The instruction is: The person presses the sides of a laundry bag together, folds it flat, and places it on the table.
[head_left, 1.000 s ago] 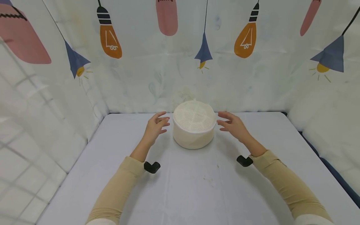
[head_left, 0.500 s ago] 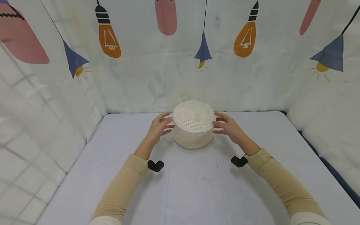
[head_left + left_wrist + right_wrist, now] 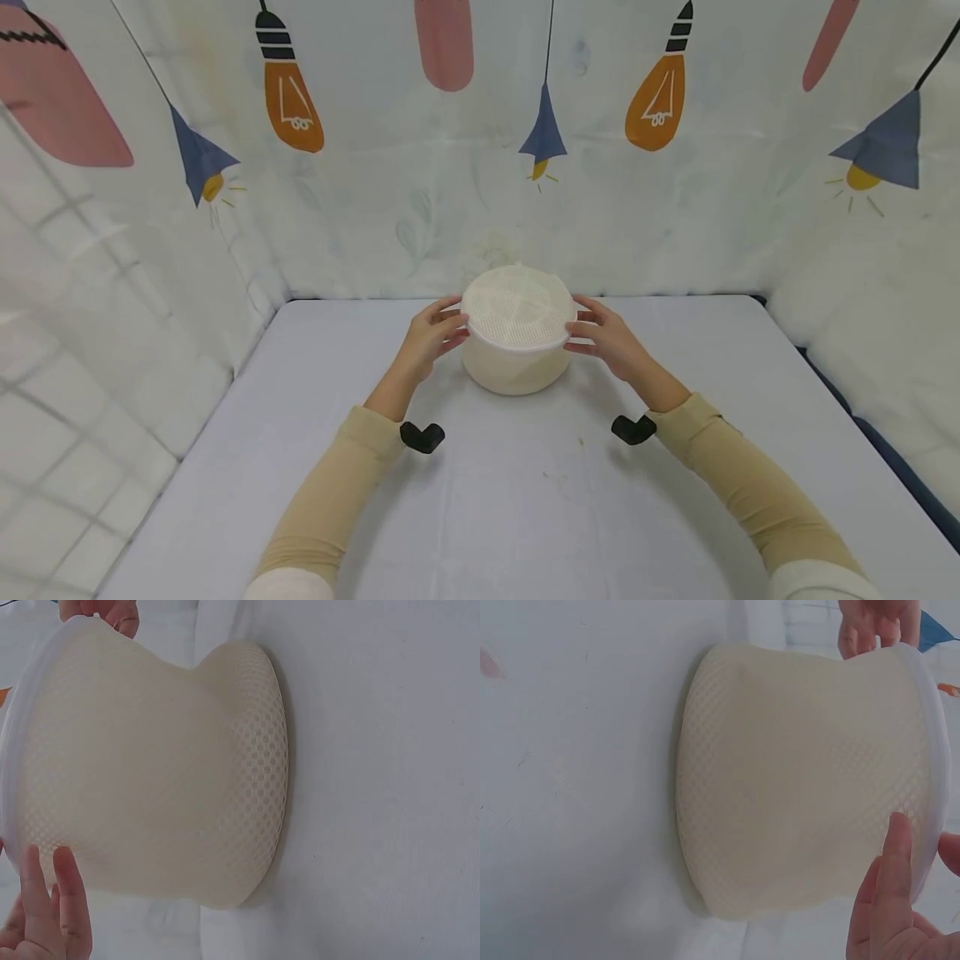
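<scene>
A round cream mesh laundry bag (image 3: 517, 312) with a white rim stands upright near the far edge of the table. My left hand (image 3: 427, 340) holds it at the left side of the rim; in the left wrist view, two fingertips (image 3: 66, 862) press into the mesh wall just below the rim. On the opposite side, my right hand (image 3: 613, 342) has its thumb (image 3: 951, 851) at the rim and a finger against the mesh. The soft wall (image 3: 780, 780) looks slightly creased. What the bag contains, if anything, is hidden.
The white-covered table (image 3: 510, 500) extends toward me. A pale curtain (image 3: 375, 208) printed with lamps and bulbs rises right behind the bag and along both sides. Black wrist mounts (image 3: 422, 437) sit at both cuffs.
Both hands have closed in from the two sides, from apart to touching the bag near its rim. The bag has stayed in its place.
</scene>
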The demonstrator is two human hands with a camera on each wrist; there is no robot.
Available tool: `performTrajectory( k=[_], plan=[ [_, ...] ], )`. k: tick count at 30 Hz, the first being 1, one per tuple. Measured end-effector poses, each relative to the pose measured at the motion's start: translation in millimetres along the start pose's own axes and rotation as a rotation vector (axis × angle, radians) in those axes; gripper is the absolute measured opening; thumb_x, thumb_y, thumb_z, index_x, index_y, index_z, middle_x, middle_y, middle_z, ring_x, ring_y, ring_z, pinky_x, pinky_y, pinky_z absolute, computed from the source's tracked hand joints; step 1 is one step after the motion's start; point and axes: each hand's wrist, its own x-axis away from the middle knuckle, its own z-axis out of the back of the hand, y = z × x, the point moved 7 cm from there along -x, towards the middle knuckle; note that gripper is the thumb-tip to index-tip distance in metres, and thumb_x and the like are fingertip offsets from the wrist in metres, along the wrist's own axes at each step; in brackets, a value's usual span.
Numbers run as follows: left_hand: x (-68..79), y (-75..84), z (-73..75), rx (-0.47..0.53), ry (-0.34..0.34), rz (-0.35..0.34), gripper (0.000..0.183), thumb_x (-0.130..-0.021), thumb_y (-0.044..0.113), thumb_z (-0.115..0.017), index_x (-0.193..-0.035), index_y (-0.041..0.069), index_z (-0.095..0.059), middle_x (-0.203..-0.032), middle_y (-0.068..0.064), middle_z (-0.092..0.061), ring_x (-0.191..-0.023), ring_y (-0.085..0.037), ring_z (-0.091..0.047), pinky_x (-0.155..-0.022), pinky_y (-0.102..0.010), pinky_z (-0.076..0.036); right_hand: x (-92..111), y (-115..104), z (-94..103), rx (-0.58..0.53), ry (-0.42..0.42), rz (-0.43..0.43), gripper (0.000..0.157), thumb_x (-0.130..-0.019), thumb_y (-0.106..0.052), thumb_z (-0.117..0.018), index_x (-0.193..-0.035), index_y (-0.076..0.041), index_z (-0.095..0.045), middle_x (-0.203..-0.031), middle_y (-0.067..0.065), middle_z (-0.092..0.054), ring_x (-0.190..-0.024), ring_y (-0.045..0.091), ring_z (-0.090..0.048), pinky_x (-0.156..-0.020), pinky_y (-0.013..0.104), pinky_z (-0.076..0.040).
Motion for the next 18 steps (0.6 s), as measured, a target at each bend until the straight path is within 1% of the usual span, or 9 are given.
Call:
performTrajectory(
  k=[2, 7, 10, 14, 18],
  plan=[
    [-1.3, -1.5, -1.0, 0.020, 0.006, 0.003, 0.055, -0.101, 0.010, -0.066, -0.152, 0.007, -0.048, -0.139, -0.018, -0.056, -0.093, -0.015, -0.068, -0.091, -0.026, -0.056, 0.2, -1.1, -0.1, 0.001, -0.001, 0.007, 0.070, -0.103, -0.001, -0.057, -0.164, -0.007, -0.022, -0.152, 0.026, -0.033, -0.103, 0.016, -0.060, -0.092, 0.032, -0.057],
    [-4.4, -6.4, -1.7, 0.066, 0.034, 0.027, 0.056, -0.100, 0.010, -0.067, -0.153, 0.010, -0.048, -0.139, -0.015, -0.055, -0.089, -0.013, -0.067, -0.088, -0.024, -0.057, -1.2, -1.0, -0.2, 0.002, 0.006, -0.008, 0.071, -0.103, 0.000, -0.058, -0.164, -0.008, -0.022, -0.152, 0.024, -0.032, -0.105, 0.018, -0.059, -0.093, 0.033, -0.057],
    [-5.4, -8.3, -2.5, 0.096, 0.052, 0.037, 0.056, -0.100, 0.009, -0.068, -0.153, 0.011, -0.048, -0.136, -0.013, -0.055, -0.087, -0.012, -0.066, -0.086, -0.023, -0.057, -1.3, -1.0, -0.1, 0.003, 0.014, -0.015, 0.071, -0.103, 0.000, -0.058, -0.164, -0.009, -0.023, -0.153, 0.024, -0.033, -0.106, 0.020, -0.059, -0.093, 0.034, -0.057],
    [-4.8, -8.6, -5.2, 0.141, 0.064, 0.041, 0.058, -0.099, 0.006, -0.067, -0.154, 0.012, -0.047, -0.130, -0.009, -0.054, -0.084, -0.010, -0.065, -0.086, -0.022, -0.057, -0.8, -1.9, -0.3, 0.007, 0.021, -0.017, 0.071, -0.103, 0.000, -0.058, -0.164, -0.010, -0.024, -0.153, 0.024, -0.034, -0.107, 0.021, -0.059, -0.093, 0.034, -0.057],
    [-3.1, -8.1, -8.4, 0.169, 0.066, 0.044, 0.061, -0.099, 0.003, -0.066, -0.156, 0.012, -0.045, -0.131, -0.010, -0.054, -0.084, -0.010, -0.065, -0.086, -0.022, -0.057, -0.8, -0.8, -0.4, 0.004, 0.024, -0.021, 0.072, -0.102, 0.000, -0.059, -0.164, -0.011, -0.023, -0.153, 0.023, -0.034, -0.109, 0.023, -0.059, -0.092, 0.034, -0.057]
  ],
)
